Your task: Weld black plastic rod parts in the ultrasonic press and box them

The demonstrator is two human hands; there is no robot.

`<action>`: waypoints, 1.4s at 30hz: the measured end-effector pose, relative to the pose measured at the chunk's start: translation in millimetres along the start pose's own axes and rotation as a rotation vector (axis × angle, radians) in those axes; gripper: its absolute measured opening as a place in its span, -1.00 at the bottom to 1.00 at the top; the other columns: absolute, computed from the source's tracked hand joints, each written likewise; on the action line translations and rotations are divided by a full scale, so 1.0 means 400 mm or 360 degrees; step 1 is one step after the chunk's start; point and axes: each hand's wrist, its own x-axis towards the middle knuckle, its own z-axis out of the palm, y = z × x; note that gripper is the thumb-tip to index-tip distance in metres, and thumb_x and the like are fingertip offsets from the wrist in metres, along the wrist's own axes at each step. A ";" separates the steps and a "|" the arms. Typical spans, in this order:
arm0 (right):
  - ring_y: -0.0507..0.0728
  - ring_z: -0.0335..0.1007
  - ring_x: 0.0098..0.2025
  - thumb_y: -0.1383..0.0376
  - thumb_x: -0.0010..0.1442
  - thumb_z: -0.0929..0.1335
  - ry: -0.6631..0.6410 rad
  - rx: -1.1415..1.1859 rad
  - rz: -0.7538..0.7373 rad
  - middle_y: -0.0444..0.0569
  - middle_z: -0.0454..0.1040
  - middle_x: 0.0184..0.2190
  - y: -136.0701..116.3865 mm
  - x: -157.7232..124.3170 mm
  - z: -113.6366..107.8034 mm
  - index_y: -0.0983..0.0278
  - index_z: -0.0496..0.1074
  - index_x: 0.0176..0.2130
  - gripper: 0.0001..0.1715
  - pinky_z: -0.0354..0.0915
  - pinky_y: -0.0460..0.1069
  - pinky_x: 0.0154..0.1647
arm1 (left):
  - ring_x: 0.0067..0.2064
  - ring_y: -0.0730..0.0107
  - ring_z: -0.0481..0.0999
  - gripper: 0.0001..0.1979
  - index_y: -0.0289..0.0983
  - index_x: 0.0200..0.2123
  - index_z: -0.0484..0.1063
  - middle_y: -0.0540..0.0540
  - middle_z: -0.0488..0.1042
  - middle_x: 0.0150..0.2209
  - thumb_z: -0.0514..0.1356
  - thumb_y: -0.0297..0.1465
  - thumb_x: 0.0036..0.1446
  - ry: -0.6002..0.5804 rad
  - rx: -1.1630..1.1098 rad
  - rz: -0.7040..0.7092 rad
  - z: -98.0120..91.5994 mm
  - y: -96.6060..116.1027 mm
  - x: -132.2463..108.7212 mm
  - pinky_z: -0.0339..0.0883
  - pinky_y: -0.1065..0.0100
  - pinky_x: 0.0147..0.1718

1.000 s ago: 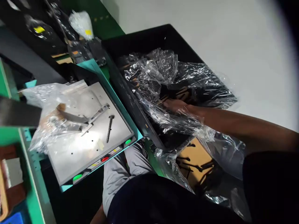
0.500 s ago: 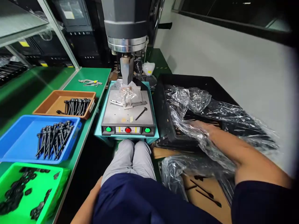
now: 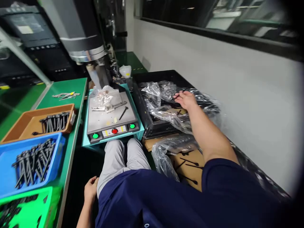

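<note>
My right hand (image 3: 186,99) is raised over a black crate (image 3: 142,115) lined with clear plastic film (image 3: 163,90). Its fingers are closed around a thin black part (image 3: 176,96), mostly hidden by them. Beside my left thigh hangs my left hand (image 3: 91,188), fingers curled in, with nothing visible in it. On the metal plate of the press (image 3: 102,122) lies a single black rod with a wider head (image 3: 123,112), near a small fixture (image 3: 109,107) partly covered by plastic.
Brown (image 3: 21,122), blue (image 3: 7,161) and green (image 3: 45,207) trays of black parts line the bench at left, with pliers (image 3: 65,95) behind. Below the crate, a film-lined box (image 3: 174,158) holds several black rods. A white wall (image 3: 213,66) borders the right.
My right hand has lifted out of the film-covered crate with a thin black part in its fingers. The view has turned right, and my left hand shows more fully beside my thigh.
</note>
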 end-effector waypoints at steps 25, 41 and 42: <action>0.35 0.39 0.09 0.36 0.23 0.39 -0.0732 -0.1435 -0.0708 0.20 0.51 -0.01 -0.015 -0.386 0.447 0.31 0.49 0.06 -0.61 0.26 0.24 0.15 | -0.08 0.21 0.59 -0.75 -0.22 -0.14 0.54 -0.17 0.60 -0.13 0.15 -0.25 0.22 -0.0386 -0.0814 0.1535 0.039 0.660 -0.051 0.47 0.15 0.00; 0.19 0.53 -0.35 0.16 0.26 0.28 0.0774 -0.0729 -0.0136 -0.04 0.58 -0.41 0.144 -0.386 -0.156 0.21 0.53 -0.21 -0.72 0.43 0.06 -0.22 | 0.04 0.02 0.44 -0.75 -0.32 -0.23 0.48 -0.30 0.48 -0.14 0.06 -0.31 0.25 0.0216 -0.0383 0.1519 0.191 1.265 0.022 0.29 0.02 0.13; 0.22 0.53 -0.30 0.16 0.25 0.29 0.0894 -0.0860 -0.0187 -0.01 0.59 -0.36 0.139 -0.316 -0.222 0.22 0.53 -0.17 -0.72 0.43 0.10 -0.16 | 0.01 0.06 0.45 -0.78 -0.30 -0.22 0.48 -0.27 0.48 -0.15 0.09 -0.31 0.23 0.0241 -0.0386 0.1629 0.191 1.317 0.025 0.31 0.05 0.11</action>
